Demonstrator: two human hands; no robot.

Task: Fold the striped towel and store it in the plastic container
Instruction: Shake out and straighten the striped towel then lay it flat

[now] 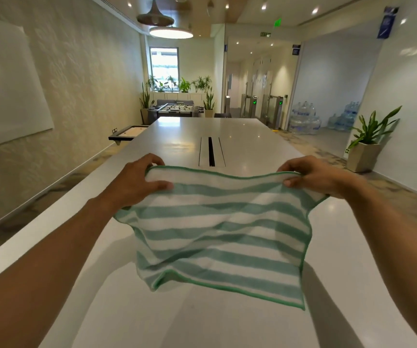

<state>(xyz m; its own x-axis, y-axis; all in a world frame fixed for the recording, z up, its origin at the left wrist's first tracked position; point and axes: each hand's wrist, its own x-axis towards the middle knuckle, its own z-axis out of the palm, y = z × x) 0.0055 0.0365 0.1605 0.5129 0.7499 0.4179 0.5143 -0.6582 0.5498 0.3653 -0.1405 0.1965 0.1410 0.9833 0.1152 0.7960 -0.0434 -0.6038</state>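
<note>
Above the near end of a long white table (252,136), a person holds a green-and-white striped towel (217,232) spread out by its two far corners. Left hand (137,182) pinches the left corner, thumb on top of the cloth; right hand (313,177) is closed on the right corner. The towel hangs slack between them, unfolded, its near edge sagging clear of the tabletop. A potted plant (370,136) stands on the floor at right.

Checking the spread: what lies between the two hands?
In the head view, only the towel's top edge spans from the left hand to the right hand.
</note>
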